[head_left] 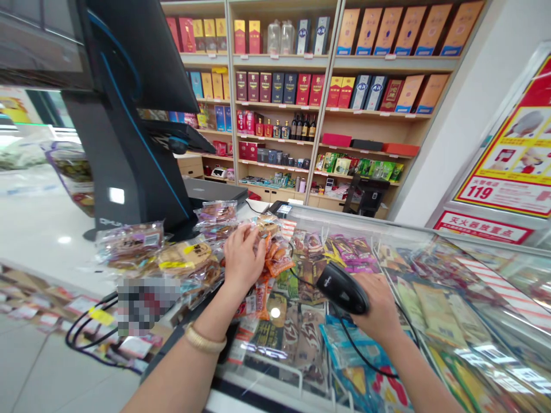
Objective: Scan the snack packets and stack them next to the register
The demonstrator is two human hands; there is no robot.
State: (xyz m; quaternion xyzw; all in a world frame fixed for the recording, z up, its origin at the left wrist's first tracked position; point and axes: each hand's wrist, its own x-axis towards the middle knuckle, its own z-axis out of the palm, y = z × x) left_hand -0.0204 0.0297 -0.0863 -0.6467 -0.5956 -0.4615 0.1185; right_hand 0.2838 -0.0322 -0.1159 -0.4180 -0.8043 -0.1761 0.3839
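Observation:
My right hand (pixel 379 301) is wrapped round a black handheld barcode scanner (pixel 342 287), whose head points left toward the packets. A dark cable runs from it over the glass. My left hand (pixel 244 255), with a bracelet on the wrist, has its fingers curled on a clear-wrapped snack packet (pixel 267 222); part of that packet is hidden. Orange snack packets (pixel 278 255) lie against the thumb side of this hand. To its left are piles of clear-wrapped bread packets (pixel 187 261), some with yellow labels.
A black checkout terminal (pixel 129 143) rises at the left on the white counter (pixel 38 212). Bagged goods fill the glass display case (pixel 430 229). Behind stand shelves (pixel 279 60) of boxes and bottles. Black cables (pixel 81 338) hang at lower left.

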